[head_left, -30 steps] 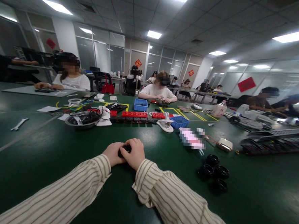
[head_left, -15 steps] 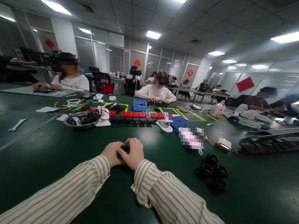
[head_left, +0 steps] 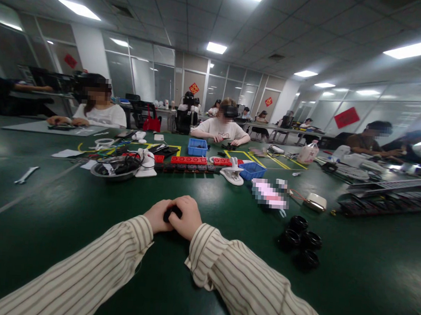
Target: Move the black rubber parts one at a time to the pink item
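Note:
Both my hands are cupped round a small black round part just above the green table. My left hand wraps its left side, and my right hand curls over its right side, thumb across the front. Most of the part is hidden by the fingers; its exact kind does not show. To the right, several glossy black ring-shaped parts stand close together on the table, apart from my hands.
Ahead are a metal bowl of cables, a white clip stand, red strips and blue bins. A wrench lies left. Black racks stand right. A co-worker sits opposite.
My right-hand fingers have turned and closed further over the black part, and the hands sit slightly closer together. The part stays between them. The co-worker opposite has shifted their hands.

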Available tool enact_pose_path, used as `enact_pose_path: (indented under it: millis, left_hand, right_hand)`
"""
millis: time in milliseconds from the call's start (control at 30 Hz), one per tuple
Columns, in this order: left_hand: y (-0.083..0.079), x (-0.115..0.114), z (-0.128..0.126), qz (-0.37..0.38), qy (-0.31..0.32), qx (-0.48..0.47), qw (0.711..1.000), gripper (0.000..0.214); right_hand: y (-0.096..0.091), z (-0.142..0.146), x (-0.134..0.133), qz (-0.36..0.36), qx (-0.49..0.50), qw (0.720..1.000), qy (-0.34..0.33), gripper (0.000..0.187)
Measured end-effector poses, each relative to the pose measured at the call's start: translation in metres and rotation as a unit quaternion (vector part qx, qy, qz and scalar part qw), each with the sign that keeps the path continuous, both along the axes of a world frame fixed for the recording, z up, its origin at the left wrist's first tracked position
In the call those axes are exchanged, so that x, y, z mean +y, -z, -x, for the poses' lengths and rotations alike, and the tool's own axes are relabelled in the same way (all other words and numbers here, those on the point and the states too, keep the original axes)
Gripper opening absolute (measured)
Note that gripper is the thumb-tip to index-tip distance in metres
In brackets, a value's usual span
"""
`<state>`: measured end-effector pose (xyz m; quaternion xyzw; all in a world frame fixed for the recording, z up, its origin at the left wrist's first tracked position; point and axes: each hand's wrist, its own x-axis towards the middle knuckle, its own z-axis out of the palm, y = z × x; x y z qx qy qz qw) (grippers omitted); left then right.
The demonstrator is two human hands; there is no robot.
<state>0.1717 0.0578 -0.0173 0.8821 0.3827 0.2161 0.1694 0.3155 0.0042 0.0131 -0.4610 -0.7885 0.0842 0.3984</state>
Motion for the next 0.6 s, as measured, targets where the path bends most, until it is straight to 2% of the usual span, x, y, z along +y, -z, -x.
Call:
enact_pose_path:
  millis: [133,233,333,467,600]
  left_hand:
    - [0.0002,-0.0018,-0.0020,-0.039,-0.045,0.034,0.998,0.058]
    - [-0.0025,-0.0041,-0.0037,-0.053,-0.079,0.066,0.993,0.045]
    - [-0.0046,-0.0044,-0.0041,-0.056,-0.086,0.077,0.992,0.030]
    - [-0.0024,0.0000,-0.0006,-0.049,-0.047,0.046,0.997,0.033]
    - [0.0008,0.0053,0.0051,-0.015,0.023,0.002,1.000,0.039]
  right_hand:
    - [0.0007,0.0005,-0.0008,0.005,0.018,0.998,0.059,0.022]
    - [0.0019,0.0007,0.0006,0.025,0.010,0.995,0.091,0.027]
    - [0.0037,0.0007,0.0027,0.035,-0.001,0.995,0.099,0.026]
    - [0.0048,0.0003,0.0041,0.028,-0.002,0.997,0.076,0.015]
    - [0.0026,-0.0007,0.0023,0.016,-0.018,1.000,0.012,0.009]
